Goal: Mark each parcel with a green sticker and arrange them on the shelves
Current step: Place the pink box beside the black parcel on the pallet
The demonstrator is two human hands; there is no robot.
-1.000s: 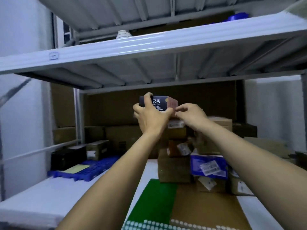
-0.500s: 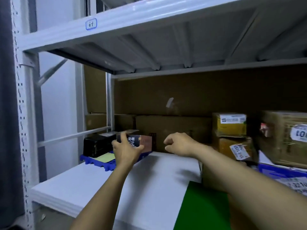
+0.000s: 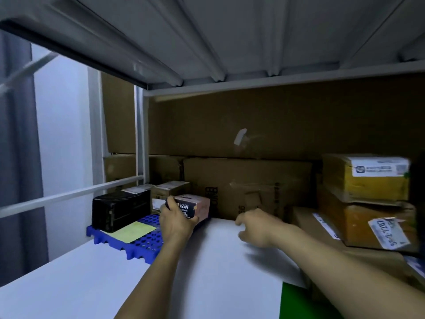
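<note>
My left hand [image 3: 177, 221] grips a small pink and black parcel [image 3: 194, 206] with white Chinese print, holding it just over the right end of the blue plastic pallet [image 3: 128, 241] at the shelf's back left. My right hand [image 3: 255, 226] hovers to the right above the white shelf board [image 3: 207, 272], fingers loosely curled and holding nothing. A black box [image 3: 120, 209] and small brown parcels [image 3: 171, 188] sit on the pallet. The corner of a green sheet [image 3: 296, 302] shows at the bottom right.
Large brown cartons [image 3: 248, 185] line the back wall. Yellow-taped parcels [image 3: 365, 178] are stacked at the right on a flat carton. A yellow note [image 3: 132, 231] lies on the pallet. The upper shelf's underside [image 3: 230, 38] is close overhead; a white rail [image 3: 69, 195] crosses the left.
My left hand carried the parcel down and to the left, from in front of me to the blue pallet. My right hand let go of it and stayed to the right. The view moved in under the shelf.
</note>
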